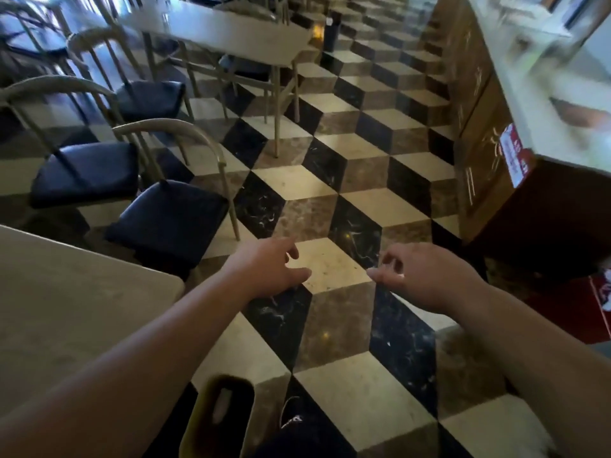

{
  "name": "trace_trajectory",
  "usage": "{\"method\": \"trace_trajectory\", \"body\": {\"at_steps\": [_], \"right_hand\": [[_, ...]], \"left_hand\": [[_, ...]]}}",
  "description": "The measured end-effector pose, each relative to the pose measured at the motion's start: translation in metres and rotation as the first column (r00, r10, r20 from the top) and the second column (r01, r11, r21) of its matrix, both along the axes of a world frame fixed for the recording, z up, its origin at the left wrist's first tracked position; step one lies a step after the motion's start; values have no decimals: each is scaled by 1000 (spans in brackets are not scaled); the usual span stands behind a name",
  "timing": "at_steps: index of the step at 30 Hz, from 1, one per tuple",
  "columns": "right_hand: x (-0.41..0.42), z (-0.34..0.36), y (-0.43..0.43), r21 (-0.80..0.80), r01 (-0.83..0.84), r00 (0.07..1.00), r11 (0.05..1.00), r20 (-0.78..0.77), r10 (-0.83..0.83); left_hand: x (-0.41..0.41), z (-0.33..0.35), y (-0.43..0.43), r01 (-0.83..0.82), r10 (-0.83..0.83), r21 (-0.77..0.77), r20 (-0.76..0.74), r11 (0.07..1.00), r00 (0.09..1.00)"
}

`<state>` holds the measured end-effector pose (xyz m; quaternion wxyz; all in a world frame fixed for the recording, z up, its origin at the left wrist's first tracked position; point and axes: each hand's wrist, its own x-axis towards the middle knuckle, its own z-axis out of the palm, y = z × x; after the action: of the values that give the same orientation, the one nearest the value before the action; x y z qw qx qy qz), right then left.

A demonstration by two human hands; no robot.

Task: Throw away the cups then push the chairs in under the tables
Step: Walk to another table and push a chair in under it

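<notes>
My left hand (267, 269) and my right hand (423, 276) reach out over the patterned floor, both empty with fingers loosely apart. The nearest chair (172, 216), dark seat and curved pale backrest, stands out from the near table (66, 299), to the left of my left hand. Two more dark-seated chairs (86, 173) (148, 97) stand behind it in the aisle between tables. A second pale table (218, 34) lies farther back. No cup shows in this view.
A wooden counter with a glass display (489, 153) runs along the right side, with a red sign on its corner. A yellow-rimmed bin opening (224, 414) sits near my feet at the bottom. A dark upright object (332, 31) stands far down the aisle.
</notes>
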<state>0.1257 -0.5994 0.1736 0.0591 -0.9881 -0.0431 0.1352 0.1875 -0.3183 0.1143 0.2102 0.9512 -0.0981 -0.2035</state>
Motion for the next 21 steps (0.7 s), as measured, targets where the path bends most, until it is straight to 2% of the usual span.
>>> {"method": "trace_trajectory", "body": {"at_steps": [9,14,19,21], "right_hand": [[176,22,-26,67,-88,996,994,-22,90],[290,12,-24,64,-256,967,965,7,256],[416,-7,-21,233,-374,925,898,31,378],[457,-11,-25,203,-456,887,867,30,460]], "left_hand": [[129,12,-16,-170,170,-10,-15,985,985],[199,12,-7,-279,279,40,15,959,960],[261,22,-9,-473,463,53,137,879,876],[278,31,-16,-555,546,41,138,831,827]]}}
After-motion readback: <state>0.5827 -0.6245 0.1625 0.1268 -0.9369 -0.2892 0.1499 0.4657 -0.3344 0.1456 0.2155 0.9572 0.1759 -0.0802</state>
